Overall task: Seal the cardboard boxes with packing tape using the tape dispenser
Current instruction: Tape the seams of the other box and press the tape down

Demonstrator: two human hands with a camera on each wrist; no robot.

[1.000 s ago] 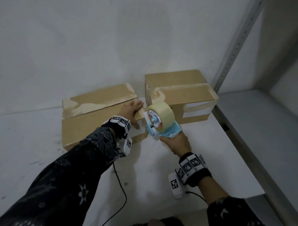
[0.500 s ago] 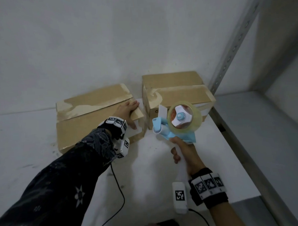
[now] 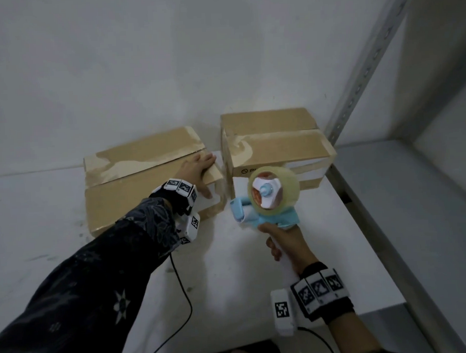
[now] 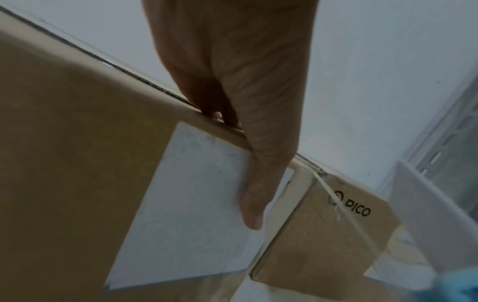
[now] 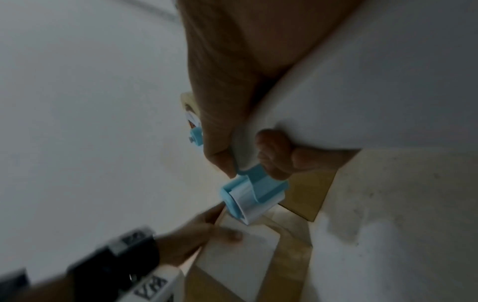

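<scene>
Two brown cardboard boxes sit against the wall, a left box [image 3: 136,186] and a right box [image 3: 276,147], both with tape on top. My left hand [image 3: 197,172] presses on the left box's near right corner. Its fingers lie flat on the top, and the thumb [image 4: 256,194] points down the white label [image 4: 194,204] on the front. My right hand [image 3: 285,240] grips the white handle of the blue tape dispenser [image 3: 270,198]. It holds the dispenser above the table in front of the gap between the boxes, touching neither. A thin tape strand [image 4: 336,204] trails from the right box [image 4: 323,235].
A perforated metal shelf post [image 3: 368,63] rises just right of the right box. The white table's right edge [image 3: 362,224] drops to a lower grey shelf. A black cable [image 3: 184,298] runs from my left wrist across the table toward me.
The dispenser has come off the left box's right corner and moved back toward me, turning so the roll's side faces up. My left hand has stayed on the box.
</scene>
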